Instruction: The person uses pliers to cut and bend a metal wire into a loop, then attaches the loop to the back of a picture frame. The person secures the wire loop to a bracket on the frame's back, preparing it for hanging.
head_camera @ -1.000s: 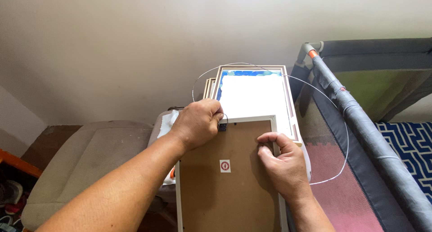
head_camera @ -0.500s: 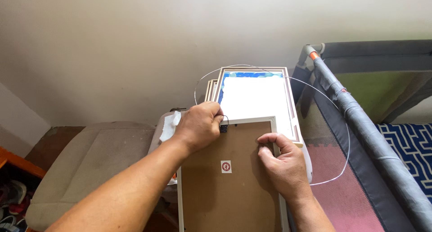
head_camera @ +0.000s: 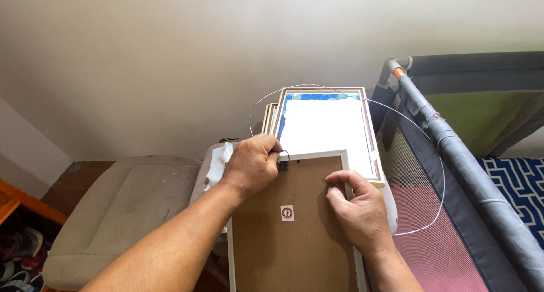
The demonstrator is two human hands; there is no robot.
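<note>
Head view looks down on a picture frame [head_camera: 294, 229] lying face-down, its brown backing board up, and everything else sits around it. The left hand [head_camera: 254, 164] is at the frame's far left corner, fingers curled tight and pinching a small dark clip or hook [head_camera: 283, 159] at the top edge, where a thin wire [head_camera: 436, 167] seems to start. The right hand [head_camera: 357, 210] lies on the backing near the far right corner, fingers bent with the tips pressing the board down by the rim; it grips nothing.

To my eye the pinch should stay right at the clip, with the other hand pressing flat so the frame does not slide or tip. The wire loops wide beyond the far edge and out to the right, so it wants gentle, even tension, not a jerk, or it may snag.

Just beyond the frame's far edge, and partly under it, lies a stack of other frames [head_camera: 326, 128] with a white, blue-topped sheet. To the right, a netted cot wall with a grey padded rail [head_camera: 464, 162] runs close, leaving little room. To the left, a beige cushion [head_camera: 124, 207] gives softer, more open space; a white cloth [head_camera: 218, 167] lies beside the left corner. A small red-and-white sticker [head_camera: 287, 213] marks the board's middle.
</note>
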